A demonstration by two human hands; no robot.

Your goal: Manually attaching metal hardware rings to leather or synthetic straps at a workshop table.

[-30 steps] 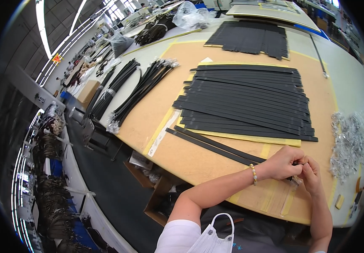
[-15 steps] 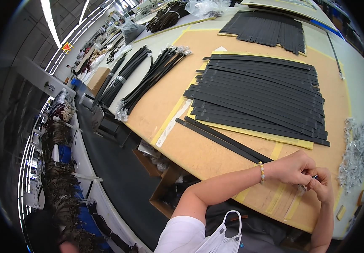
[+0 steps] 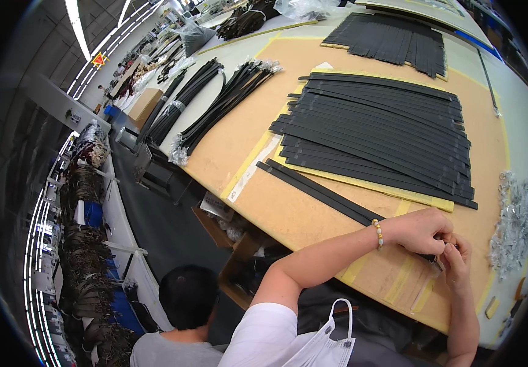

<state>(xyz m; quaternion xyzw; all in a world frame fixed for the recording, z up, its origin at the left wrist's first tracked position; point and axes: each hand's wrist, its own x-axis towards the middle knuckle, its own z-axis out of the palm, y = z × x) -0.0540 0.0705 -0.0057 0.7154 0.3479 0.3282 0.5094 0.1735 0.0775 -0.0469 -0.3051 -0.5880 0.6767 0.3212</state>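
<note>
My left hand and my right hand meet at the near right of a brown board table. Both pinch the near end of a long black strap that lies diagonally across the board, running away to the left. A small metal piece seems to sit between my fingers, mostly hidden. A beaded bracelet circles my left wrist. A broad layer of black straps is spread side by side just beyond my hands.
A heap of shiny metal buckles lies to the right. More black straps lie at the far end, and bundled straps at the left edge. A person with dark hair crouches below the table beside cardboard boxes.
The view has swung left and down, bringing the crouching person into sight at the bottom. My hands stay together on the strap end.
</note>
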